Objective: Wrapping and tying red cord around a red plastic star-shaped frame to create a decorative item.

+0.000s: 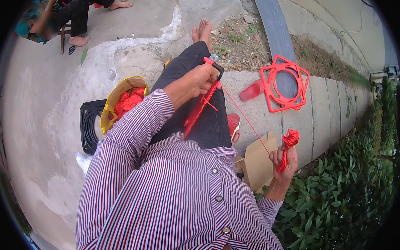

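Over my lap, my left hand (200, 81) is closed on a flat red frame piece (195, 116) with a black curved corner (218, 69). Its long edge looks ridged, as if wound closely with cord, and a short loose end sticks out beside it. My right hand (284, 161), raised out to the right, is closed around a bundle of shiny red cord (291, 138). A single red strand (248, 116) runs taut from the frame piece across to my right hand. My left fingers partly cover the frame's upper end.
To my left stand a yellow-rimmed bag (106, 115) of red cord and black frames (90, 124). Red frames (286, 84) and red slippers (252, 91) lie to the right, near scissors (236, 134), a cardboard box (257, 160) and leafy bushes (326, 204). Another person (75, 17) sits at the far left.
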A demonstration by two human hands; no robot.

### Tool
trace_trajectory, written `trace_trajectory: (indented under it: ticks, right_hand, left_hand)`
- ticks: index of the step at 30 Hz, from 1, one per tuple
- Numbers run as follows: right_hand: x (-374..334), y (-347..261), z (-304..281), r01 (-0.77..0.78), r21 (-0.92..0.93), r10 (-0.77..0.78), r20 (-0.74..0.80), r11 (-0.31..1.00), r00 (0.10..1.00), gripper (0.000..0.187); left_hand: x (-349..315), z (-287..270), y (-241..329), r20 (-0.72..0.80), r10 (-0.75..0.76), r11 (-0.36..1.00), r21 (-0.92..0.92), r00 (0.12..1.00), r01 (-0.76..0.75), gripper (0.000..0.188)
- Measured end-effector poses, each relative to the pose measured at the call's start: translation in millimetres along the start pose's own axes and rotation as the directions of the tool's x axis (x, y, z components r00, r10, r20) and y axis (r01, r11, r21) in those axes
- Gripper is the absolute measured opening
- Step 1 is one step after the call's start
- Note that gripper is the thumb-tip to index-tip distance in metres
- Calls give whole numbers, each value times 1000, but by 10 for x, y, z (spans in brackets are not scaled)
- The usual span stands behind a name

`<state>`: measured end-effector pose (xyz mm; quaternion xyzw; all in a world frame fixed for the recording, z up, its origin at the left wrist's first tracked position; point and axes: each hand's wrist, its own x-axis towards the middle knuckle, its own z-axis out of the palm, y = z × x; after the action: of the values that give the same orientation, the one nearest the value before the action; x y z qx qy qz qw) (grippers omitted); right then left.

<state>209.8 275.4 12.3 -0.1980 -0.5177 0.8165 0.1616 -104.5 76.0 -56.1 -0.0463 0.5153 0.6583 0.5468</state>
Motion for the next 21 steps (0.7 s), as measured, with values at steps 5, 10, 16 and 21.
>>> trace_trajectory:
  ticks: [5, 10, 16, 21]
  right_hand:
    - [358, 743, -118, -127, 252, 159, -111, 959, 981, 21]
    - [569, 1081, 577, -275, 285, 259, 94, 918, 961, 14]
    - [427, 1148, 814, 40, -692, 117, 178, 721, 977, 31]
    - [254, 1106, 835, 7, -447, 27, 70, 895, 997, 29]
  left_hand:
    - [-10, 48, -143, -205, 420, 904, 181, 884, -387, 8]
    - [86, -215, -554, -260, 163, 975, 187, 952, -116, 39]
    - [-35, 146, -801, -313, 135, 987, 129, 940, -98, 47]
    - [129, 54, -1043, -248, 530, 784, 509, 811, -356, 40]
